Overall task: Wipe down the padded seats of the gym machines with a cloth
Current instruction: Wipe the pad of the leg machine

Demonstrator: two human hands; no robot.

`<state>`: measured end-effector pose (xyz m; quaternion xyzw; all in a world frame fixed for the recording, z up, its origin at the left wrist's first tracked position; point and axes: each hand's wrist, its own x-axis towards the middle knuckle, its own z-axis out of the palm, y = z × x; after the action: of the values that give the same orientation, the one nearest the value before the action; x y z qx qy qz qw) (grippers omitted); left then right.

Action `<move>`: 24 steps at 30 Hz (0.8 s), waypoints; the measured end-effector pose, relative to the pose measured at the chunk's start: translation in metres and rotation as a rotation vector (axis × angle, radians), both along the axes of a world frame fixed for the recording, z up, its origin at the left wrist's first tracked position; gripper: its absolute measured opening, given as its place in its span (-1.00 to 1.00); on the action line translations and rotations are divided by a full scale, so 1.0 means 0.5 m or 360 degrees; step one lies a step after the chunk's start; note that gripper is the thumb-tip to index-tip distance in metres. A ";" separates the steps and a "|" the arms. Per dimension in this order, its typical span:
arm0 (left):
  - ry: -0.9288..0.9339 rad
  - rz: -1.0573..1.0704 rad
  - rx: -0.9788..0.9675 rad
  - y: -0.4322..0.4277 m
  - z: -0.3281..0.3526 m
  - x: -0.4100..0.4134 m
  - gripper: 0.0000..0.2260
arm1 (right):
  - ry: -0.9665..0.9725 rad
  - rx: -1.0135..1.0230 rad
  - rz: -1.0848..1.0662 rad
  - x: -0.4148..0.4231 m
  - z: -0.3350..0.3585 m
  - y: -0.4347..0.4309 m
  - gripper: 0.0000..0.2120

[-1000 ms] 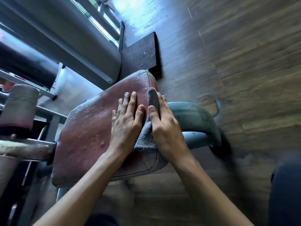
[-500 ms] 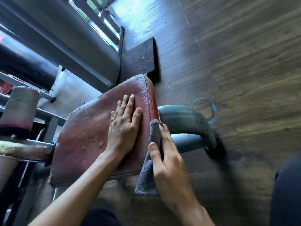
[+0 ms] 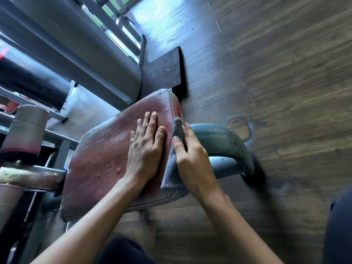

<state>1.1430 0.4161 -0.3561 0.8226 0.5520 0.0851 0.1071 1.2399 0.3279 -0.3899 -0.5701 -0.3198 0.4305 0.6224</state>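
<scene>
- Fingers (image 3: 152,121) of the left hand (image 3: 144,149) lie straight and flat on the red padded seat (image 3: 99,159), gripping nothing.
- The right hand (image 3: 192,159) pinches the grey cloth (image 3: 171,174) between thumb and fingers, against the seat's 3 o'clock edge.
- The cloth's long axis runs 6 to 12 along that edge. The seat top lies at 9 o'clock from it, so the right hand likely leads.
- No brand or writing is legible.

Nothing legible here, tbh. Only a red smudge (image 3: 3,53) on the black roller (image 3: 32,82), far left of the frame, and way too blurred to read.
</scene>
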 end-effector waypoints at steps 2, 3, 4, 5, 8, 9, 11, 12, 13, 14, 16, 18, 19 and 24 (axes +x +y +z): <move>0.0009 -0.0005 0.0003 -0.001 0.002 0.001 -0.41 | 0.0027 0.0025 -0.0012 -0.003 0.006 -0.019 -0.54; 0.0007 -0.0007 0.0003 -0.002 0.001 0.001 -0.40 | 0.0037 0.0062 -0.0009 -0.014 0.001 -0.053 -0.54; -0.0001 -0.0010 0.0004 -0.002 0.001 0.001 -0.40 | 0.0035 0.0082 0.0007 -0.028 -0.001 -0.093 -0.54; -0.0011 -0.0009 0.0003 -0.002 0.000 0.001 -0.40 | 0.0034 0.0081 0.0026 -0.039 0.001 -0.122 -0.53; -0.0017 0.0007 -0.0004 -0.001 0.001 -0.001 -0.40 | -0.0012 0.0040 0.0031 -0.028 -0.013 -0.084 -0.53; -0.0019 0.0005 0.0001 -0.002 0.000 -0.001 -0.40 | -0.0019 0.0024 0.0022 -0.015 -0.012 -0.058 -0.54; -0.0023 -0.0002 0.0009 -0.003 0.001 0.000 -0.41 | 0.0010 0.0017 0.0022 -0.007 -0.006 -0.044 -0.54; -0.0023 -0.0005 0.0010 -0.003 0.001 0.000 -0.41 | 0.0031 0.0029 0.0029 -0.015 -0.004 -0.066 -0.54; -0.0027 -0.0007 0.0011 -0.003 0.000 0.000 -0.42 | 0.0052 0.0059 0.0035 -0.028 -0.006 -0.099 -0.54; -0.0031 -0.0009 0.0009 -0.002 0.000 0.000 -0.42 | 0.0070 0.0062 0.0042 -0.041 -0.002 -0.133 -0.53; -0.0027 -0.0003 -0.0003 -0.001 -0.001 0.000 -0.41 | 0.0085 0.0046 0.0050 -0.048 0.002 -0.147 -0.52; -0.0027 0.0004 -0.0010 -0.001 0.000 -0.001 -0.41 | 0.0036 0.0005 0.0073 -0.029 -0.006 -0.098 -0.53; -0.0030 0.0004 -0.0009 -0.001 0.000 -0.001 -0.41 | 0.0019 -0.0014 0.0083 -0.015 -0.004 -0.069 -0.54; -0.0023 -0.0004 -0.0006 -0.001 -0.001 -0.002 -0.41 | 0.0050 0.0013 0.0110 -0.022 -0.002 -0.121 -0.55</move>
<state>1.1421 0.4157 -0.3566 0.8225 0.5503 0.0898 0.1127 1.2287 0.2672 -0.3910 -0.5494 -0.3313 0.4594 0.6144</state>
